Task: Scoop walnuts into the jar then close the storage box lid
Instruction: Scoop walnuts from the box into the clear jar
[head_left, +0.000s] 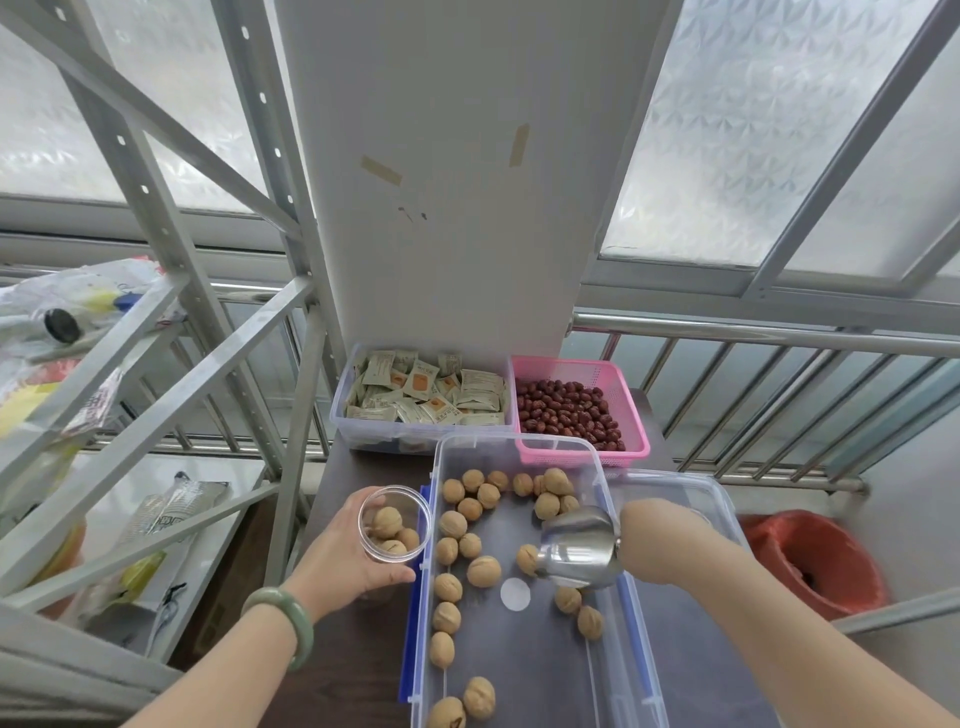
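A clear storage box (597, 467) with blue clips stands open on the dark table, with several walnuts (483, 570) scattered over its bottom. My left hand (343, 561) grips a small clear jar (396, 524) just left of the box; three walnuts lie in the jar. My right hand (649, 535) holds a metal scoop (579, 545) inside the box, mouth facing left and touching one walnut (527, 558). The fingers of that hand are hidden behind the wrist. The clear box lid (696, 488) lies to the right, under my right arm.
Behind the box stand a clear tub of snack packets (426, 397) and a pink basket of red dates (576, 410). A grey metal shelf frame (156, 364) rises on the left. A red-lined bin (815, 561) sits at the right, with a railing behind.
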